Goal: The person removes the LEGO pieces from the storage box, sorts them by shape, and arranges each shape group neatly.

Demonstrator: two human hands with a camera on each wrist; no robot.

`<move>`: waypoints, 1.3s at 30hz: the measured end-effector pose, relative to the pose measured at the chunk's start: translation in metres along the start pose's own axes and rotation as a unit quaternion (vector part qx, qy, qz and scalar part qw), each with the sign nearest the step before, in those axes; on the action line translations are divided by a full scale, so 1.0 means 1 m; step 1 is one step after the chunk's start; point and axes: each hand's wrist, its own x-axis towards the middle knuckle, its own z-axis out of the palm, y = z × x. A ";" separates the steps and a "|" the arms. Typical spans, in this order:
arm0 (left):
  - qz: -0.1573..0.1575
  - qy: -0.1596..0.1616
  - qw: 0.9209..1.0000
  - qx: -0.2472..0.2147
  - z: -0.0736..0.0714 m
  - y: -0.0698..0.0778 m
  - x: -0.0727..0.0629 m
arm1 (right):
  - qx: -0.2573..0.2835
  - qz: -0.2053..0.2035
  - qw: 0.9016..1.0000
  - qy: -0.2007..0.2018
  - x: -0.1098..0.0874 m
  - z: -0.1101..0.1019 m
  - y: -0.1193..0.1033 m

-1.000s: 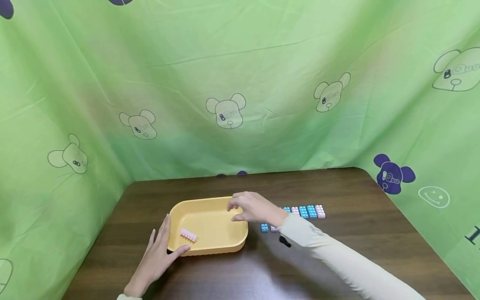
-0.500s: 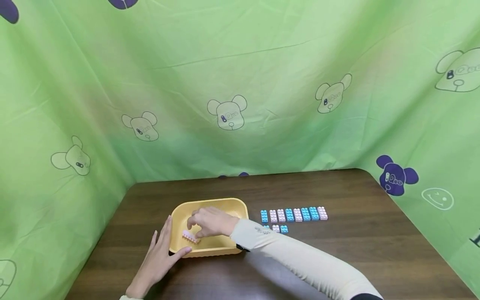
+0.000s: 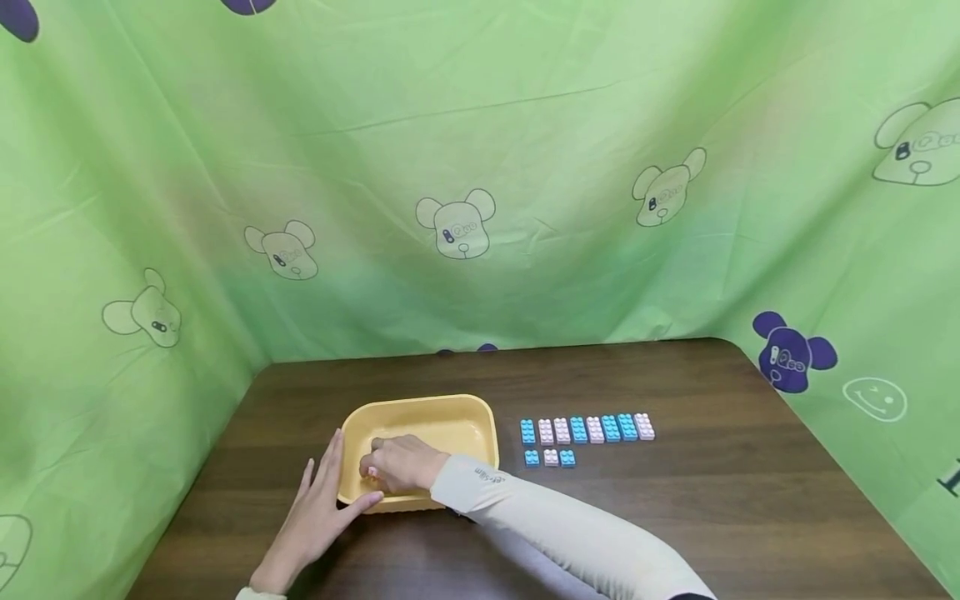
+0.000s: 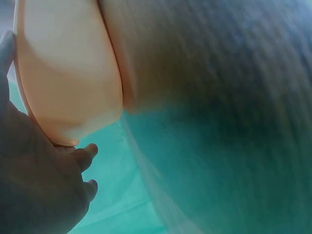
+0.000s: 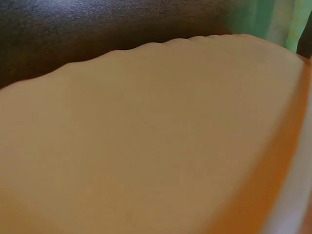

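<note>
A yellow plastic basin stands on the table. My left hand rests against its left end, fingers fairly straight along the outside and thumb stretched over the near rim. In the left wrist view that hand spans the end of the basin. Inside the basin, my right hand has its fingers curled round a pink toy building brick. Only a small bit of the brick shows; the hand covers the rest. The basin's outer wall fills the right wrist view.
To the right of the basin, a row of several blue and pink building bricks lies on the dark wooden table. In front of this row are three smaller bricks. A green printed cloth surrounds the table's back and sides.
My right hand has moved left and down from the basin's right rim to the pink brick, and its fingers have closed round it. The left hand has kept its place on the basin.
</note>
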 end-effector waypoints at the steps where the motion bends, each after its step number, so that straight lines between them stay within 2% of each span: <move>1: -0.001 0.000 1.000 -0.001 0.000 0.000 0.000 | 0.000 0.002 1.000 -0.002 0.000 0.000 0.000; 15: -0.002 -0.002 1.000 -0.005 0.003 0.000 0.001 | 0.017 0.003 1.000 0.009 -0.004 -0.001 0.003; 22: -0.001 0.000 1.000 -0.006 0.002 -0.001 0.000 | 0.056 0.018 0.998 0.038 -0.011 -0.011 0.009; 25: -0.003 -0.001 1.000 -0.008 0.002 -0.001 -0.001 | 0.071 0.011 0.996 0.046 -0.015 -0.012 0.013; 32: -0.005 -0.003 1.000 -0.016 0.003 -0.002 -0.001 | 0.135 0.001 0.990 0.044 -0.032 -0.019 0.022; 39: -0.003 -0.004 1.000 -0.010 0.003 -0.002 0.000 | 0.146 -0.020 0.986 0.080 -0.051 -0.023 0.031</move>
